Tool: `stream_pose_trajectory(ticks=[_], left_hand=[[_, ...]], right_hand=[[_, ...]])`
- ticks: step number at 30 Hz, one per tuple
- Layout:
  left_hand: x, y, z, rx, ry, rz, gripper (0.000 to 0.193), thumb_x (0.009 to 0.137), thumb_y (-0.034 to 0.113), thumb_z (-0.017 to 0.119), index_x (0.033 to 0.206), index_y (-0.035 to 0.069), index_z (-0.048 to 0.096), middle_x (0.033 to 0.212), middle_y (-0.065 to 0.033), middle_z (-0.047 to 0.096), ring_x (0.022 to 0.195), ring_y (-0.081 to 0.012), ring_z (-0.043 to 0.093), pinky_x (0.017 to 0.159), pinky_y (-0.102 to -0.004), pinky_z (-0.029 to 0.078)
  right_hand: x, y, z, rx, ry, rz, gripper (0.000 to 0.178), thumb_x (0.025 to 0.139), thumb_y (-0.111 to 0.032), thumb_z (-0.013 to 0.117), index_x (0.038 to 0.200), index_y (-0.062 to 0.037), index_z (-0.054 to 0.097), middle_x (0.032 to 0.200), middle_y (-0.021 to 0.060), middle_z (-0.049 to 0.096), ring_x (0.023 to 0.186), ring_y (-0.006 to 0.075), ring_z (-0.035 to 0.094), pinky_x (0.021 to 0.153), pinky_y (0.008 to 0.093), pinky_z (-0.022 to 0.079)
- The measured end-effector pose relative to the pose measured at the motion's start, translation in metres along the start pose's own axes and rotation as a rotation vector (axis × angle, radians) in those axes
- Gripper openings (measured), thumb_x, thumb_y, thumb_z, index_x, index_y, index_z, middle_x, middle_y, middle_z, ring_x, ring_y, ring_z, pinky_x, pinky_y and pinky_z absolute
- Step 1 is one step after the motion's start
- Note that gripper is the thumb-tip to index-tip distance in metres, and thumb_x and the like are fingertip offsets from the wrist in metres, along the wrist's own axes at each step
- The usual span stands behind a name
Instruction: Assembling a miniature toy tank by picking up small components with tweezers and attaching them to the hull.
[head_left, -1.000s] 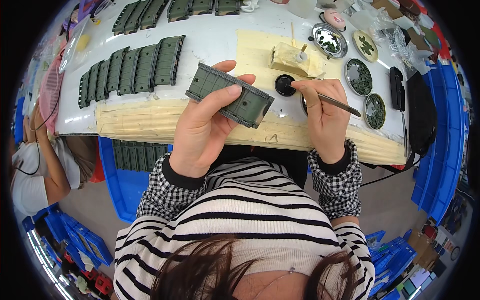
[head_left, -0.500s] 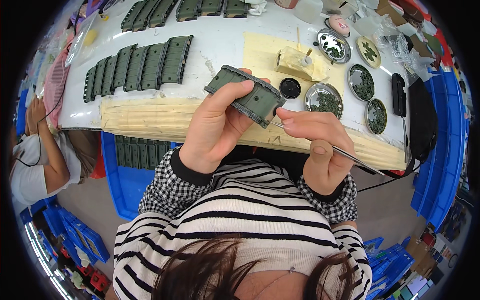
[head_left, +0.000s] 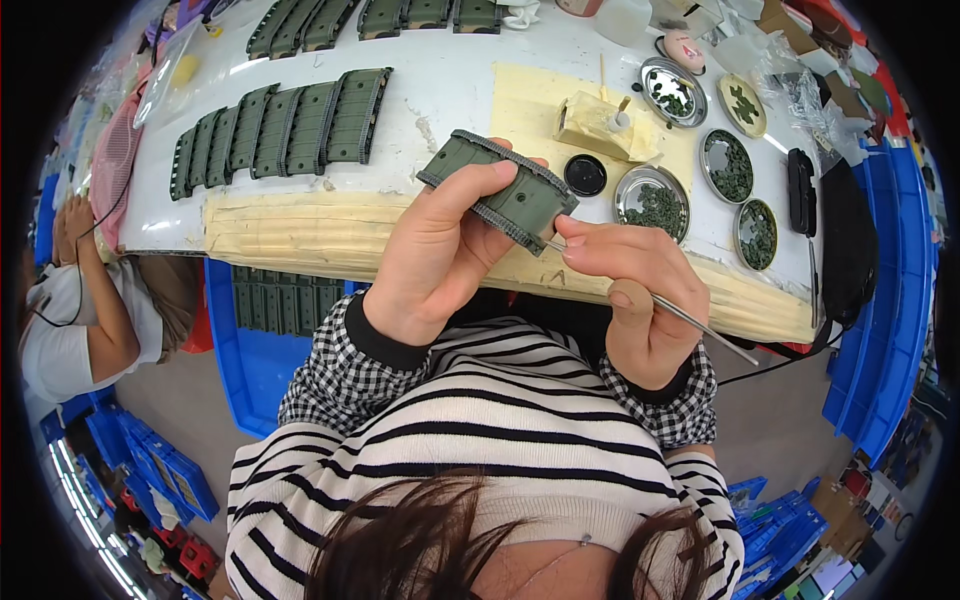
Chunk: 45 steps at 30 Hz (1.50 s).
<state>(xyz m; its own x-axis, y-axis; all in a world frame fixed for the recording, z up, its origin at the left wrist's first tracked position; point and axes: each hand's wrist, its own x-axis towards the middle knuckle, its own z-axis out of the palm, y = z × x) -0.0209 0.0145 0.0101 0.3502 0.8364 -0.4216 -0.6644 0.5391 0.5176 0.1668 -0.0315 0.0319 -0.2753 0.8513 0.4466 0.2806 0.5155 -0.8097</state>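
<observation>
Over the table's near edge, my left hand (head_left: 432, 245) grips a dark green rectangular plastic piece (head_left: 532, 208) with ribbed dark edges, thumb on top and fingers beneath. My right hand (head_left: 650, 290) is closed around a slim silver metal tool (head_left: 712, 332). The tool's tip meets or nearly meets the near right end of the green piece; my fingertips partly hide that spot. Just beyond lie a small round black lid (head_left: 585, 175) and a metal dish of small green parts (head_left: 653, 205).
Rows of similar green pieces (head_left: 290, 125) lie at left and at the far edge. More dishes (head_left: 727, 165) of small green parts, a tape-wrapped block (head_left: 605, 128) and a black case (head_left: 801, 190) are at right. A blue crate (head_left: 240, 370) stands below; another person's arm (head_left: 105, 315) is at left.
The view has shifted slightly. Both hands keep their hold, and the tool's rear end has swung slightly toward the left.
</observation>
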Motion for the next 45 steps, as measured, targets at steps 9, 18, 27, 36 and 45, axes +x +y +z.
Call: stream_pose_trajectory(ticks=[9, 18, 27, 36, 45], left_hand=[[-0.002, 0.001, 0.005, -0.021, -0.032, -0.024, 0.032, 0.089, 0.011, 0.06, 0.118, 0.005, 0.05, 0.115, -0.0168, 0.06, 0.103, -0.022, 0.062, 0.085, -0.0358, 0.055], [-0.002, 0.0, 0.006, -0.041, -0.063, -0.034, 0.032, 0.089, 0.011, 0.059, 0.119, 0.005, 0.051, 0.115, -0.0167, 0.06, 0.102, -0.0222, 0.062, 0.084, -0.0362, 0.056], [0.0, 0.001, 0.005, -0.239, -0.122, -0.149, 0.026, 0.091, 0.011, 0.056, 0.116, 0.004, 0.054, 0.112, -0.0134, 0.061, 0.101, -0.0257, 0.061, 0.073, -0.0299, 0.059], [0.0, -0.018, 0.019, -0.402, -0.212, -0.22, 0.042, 0.096, 0.038, 0.051, 0.117, 0.001, 0.054, 0.113, -0.0088, 0.061, 0.103, -0.0165, 0.058, 0.096, -0.0347, 0.046], [0.0, -0.04, -0.001, -0.471, -0.285, -0.31, 0.042, 0.097, 0.037, 0.051, 0.125, 0.005, 0.049, 0.108, -0.0094, 0.059, 0.097, -0.0144, 0.059, 0.08, -0.029, 0.055]], right_hand=[[-0.002, -0.009, -0.003, -0.104, -0.044, -0.097, 0.028, 0.076, -0.005, 0.071, 0.103, 0.0013, 0.066, 0.103, 0.0159, 0.065, 0.098, 0.0286, 0.066, 0.081, 0.0342, 0.055], [-0.004, -0.007, -0.005, -0.12, -0.063, -0.142, 0.033, 0.075, -0.01, 0.072, 0.105, 0.0022, 0.065, 0.104, 0.0162, 0.064, 0.101, 0.0297, 0.065, 0.082, 0.0352, 0.055], [-0.019, 0.0, -0.001, 0.207, 0.256, -0.037, 0.041, 0.096, -0.036, 0.05, 0.114, 0.0007, 0.058, 0.109, 0.02, 0.063, 0.097, 0.0277, 0.065, 0.084, 0.0355, 0.052], [0.017, 0.013, 0.034, -0.142, 0.453, -0.182, 0.052, 0.06, -0.011, 0.089, 0.092, -0.0056, 0.048, 0.103, 0.0174, 0.06, 0.097, 0.03, 0.062, 0.089, 0.0403, 0.05], [0.051, -0.022, 0.017, -0.214, 0.302, -0.092, 0.045, 0.058, -0.01, 0.081, 0.089, -0.0051, 0.049, 0.081, 0.01, 0.051, 0.065, 0.0254, 0.054, 0.056, 0.0338, 0.046]])
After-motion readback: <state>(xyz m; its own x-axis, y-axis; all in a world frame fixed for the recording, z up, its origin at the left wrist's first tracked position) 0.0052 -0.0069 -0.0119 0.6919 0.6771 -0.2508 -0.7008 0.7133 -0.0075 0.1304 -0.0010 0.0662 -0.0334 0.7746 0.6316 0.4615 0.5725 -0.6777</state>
